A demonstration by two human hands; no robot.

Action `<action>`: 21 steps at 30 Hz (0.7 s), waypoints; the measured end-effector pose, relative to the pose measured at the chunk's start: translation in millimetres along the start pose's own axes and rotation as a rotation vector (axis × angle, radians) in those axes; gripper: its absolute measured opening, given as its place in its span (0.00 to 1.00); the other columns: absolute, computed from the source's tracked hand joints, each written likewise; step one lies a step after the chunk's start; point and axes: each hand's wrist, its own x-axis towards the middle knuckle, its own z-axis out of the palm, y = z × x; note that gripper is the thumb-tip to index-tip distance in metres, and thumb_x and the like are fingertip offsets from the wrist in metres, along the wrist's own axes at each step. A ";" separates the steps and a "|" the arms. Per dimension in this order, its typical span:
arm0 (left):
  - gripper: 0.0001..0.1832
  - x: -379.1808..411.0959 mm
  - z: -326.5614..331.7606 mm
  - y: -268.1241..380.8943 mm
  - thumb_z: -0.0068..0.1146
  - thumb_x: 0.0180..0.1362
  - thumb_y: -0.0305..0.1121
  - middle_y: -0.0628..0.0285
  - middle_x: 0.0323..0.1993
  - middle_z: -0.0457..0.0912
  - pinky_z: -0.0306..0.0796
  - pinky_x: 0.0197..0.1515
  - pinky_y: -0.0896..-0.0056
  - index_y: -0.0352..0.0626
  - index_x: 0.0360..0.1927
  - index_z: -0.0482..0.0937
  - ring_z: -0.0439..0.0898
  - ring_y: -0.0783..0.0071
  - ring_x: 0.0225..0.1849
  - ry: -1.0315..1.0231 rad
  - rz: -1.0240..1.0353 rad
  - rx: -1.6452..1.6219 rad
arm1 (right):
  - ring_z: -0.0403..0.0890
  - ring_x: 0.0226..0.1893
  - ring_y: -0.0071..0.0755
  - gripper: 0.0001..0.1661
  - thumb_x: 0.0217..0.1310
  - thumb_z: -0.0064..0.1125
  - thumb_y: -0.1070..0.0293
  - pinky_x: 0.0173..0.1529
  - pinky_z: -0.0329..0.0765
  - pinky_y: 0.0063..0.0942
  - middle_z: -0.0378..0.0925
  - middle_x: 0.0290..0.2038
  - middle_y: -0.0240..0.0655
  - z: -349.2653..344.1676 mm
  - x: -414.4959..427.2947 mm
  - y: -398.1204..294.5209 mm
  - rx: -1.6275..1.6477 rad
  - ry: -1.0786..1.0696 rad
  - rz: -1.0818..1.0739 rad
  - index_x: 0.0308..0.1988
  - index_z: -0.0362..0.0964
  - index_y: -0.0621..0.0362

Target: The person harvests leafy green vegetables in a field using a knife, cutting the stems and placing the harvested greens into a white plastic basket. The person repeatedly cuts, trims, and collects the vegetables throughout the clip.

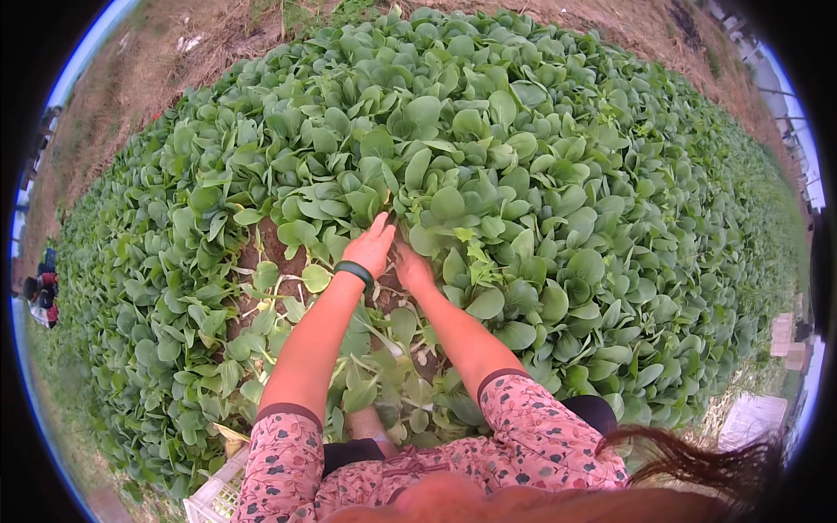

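A dense bed of leafy greens that look like bok choy [448, 202] fills the space before me. My left hand [370, 252], with a dark green bangle [354, 272] on its wrist, reaches to the base of the plants. Its fingers are stretched out and slightly apart, and its palm is hidden. Close on its right, my right hand [412, 268] is low among the stems; leaves and shadow hide its fingertips, so I cannot tell whether it grips a stem. Loose leaves and pale stalks [386, 340] lie on brown soil [267, 245] below and left of my hands.
A white plastic crate [219, 487] stands at my lower left. Another pale crate [752, 418] is at the far right. A person [42, 297] is at the far left edge. Dry straw-covered ground [150, 85] borders the bed.
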 end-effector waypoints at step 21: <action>0.18 28.6 17.1 -22.2 0.47 0.55 0.34 0.51 0.45 0.68 0.73 0.40 0.54 0.47 0.50 0.70 0.78 0.50 0.39 -0.054 -0.361 0.140 | 0.76 0.24 0.35 0.16 0.63 0.40 0.59 0.24 0.74 0.35 0.73 0.33 0.37 16.0 54.4 27.0 0.508 -0.406 0.535 0.48 0.63 0.53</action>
